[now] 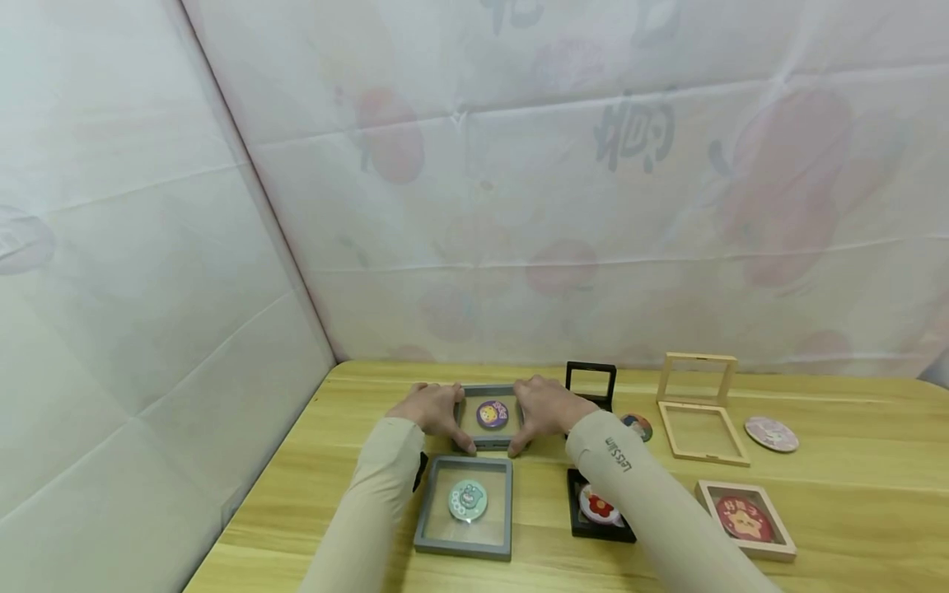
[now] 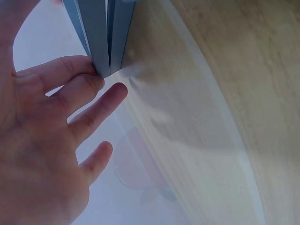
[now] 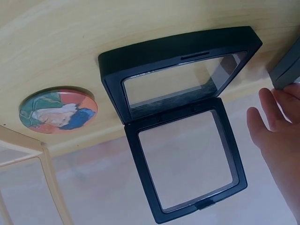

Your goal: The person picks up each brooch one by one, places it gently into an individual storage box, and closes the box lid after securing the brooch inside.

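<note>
Both hands hold a grey floating display frame [image 1: 485, 390] near the back of the table, with a round purple badge [image 1: 493, 414] bearing a yellow figure inside its clear film. My left hand [image 1: 430, 409] grips the left side, thumb at the front corner and fingers behind. On the right side, my right hand [image 1: 547, 407] does the same. In the left wrist view, the frame's two grey halves [image 2: 95, 35] show a narrow gap between them, fingertips at the corner. Only a grey corner [image 3: 287, 70] shows by the right fingers in the right wrist view.
Closer in lies a grey frame [image 1: 426, 527] with a green badge [image 1: 468, 501]. Rightward are an open black frame [image 3: 187, 124], a multicoloured badge [image 3: 58, 111], an open beige frame [image 1: 704, 458], a pink badge [image 1: 772, 434], a black frame [image 1: 604, 531] and a beige frame [image 1: 778, 550] holding badges.
</note>
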`<state>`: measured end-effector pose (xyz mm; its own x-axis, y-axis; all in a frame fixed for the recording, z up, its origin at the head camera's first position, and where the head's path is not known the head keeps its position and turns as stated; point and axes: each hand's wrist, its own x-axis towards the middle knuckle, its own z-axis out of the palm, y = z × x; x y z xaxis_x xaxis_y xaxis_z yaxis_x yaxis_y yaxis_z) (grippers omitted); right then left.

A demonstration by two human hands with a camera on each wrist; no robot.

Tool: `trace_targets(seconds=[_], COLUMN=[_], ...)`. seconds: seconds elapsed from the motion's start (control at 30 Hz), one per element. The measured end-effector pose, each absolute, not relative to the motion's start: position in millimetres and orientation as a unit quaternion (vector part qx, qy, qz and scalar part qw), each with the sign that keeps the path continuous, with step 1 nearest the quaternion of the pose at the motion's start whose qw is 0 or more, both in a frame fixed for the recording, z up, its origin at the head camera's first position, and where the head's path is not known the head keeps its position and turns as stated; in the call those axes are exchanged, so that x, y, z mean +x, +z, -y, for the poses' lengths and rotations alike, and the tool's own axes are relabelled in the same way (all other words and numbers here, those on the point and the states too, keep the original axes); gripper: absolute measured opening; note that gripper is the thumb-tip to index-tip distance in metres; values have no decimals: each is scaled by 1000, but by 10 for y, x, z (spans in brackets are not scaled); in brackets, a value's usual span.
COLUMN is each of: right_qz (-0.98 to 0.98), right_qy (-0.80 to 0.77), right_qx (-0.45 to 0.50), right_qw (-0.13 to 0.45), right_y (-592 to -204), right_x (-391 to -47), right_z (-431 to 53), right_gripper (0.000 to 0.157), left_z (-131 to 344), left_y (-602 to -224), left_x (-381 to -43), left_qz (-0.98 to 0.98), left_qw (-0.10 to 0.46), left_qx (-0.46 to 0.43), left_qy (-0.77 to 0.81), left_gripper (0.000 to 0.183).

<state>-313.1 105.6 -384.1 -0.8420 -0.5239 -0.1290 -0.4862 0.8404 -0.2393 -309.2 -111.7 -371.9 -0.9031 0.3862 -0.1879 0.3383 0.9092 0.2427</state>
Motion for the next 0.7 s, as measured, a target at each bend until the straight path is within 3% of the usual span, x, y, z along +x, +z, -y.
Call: trace_targets(seconds=[0.5,0.7], right_qz=[-955,-953], right_qy=[-64,-56], right_qx=[-279,-291], right_qw=[74,64], right_y=[-3855,-3853], right_x=[-3122,-3099], right_z=[-1032,-1028], right_gripper=[102,101], left_z=[1072,1077], left_y=[-3734,-3707], left_x=[-3066,-3043], left_qz=[-975,-975], left_qw=[116,136], left_qx=[175,153], left_qy=[72,90], left_gripper=[94,102])
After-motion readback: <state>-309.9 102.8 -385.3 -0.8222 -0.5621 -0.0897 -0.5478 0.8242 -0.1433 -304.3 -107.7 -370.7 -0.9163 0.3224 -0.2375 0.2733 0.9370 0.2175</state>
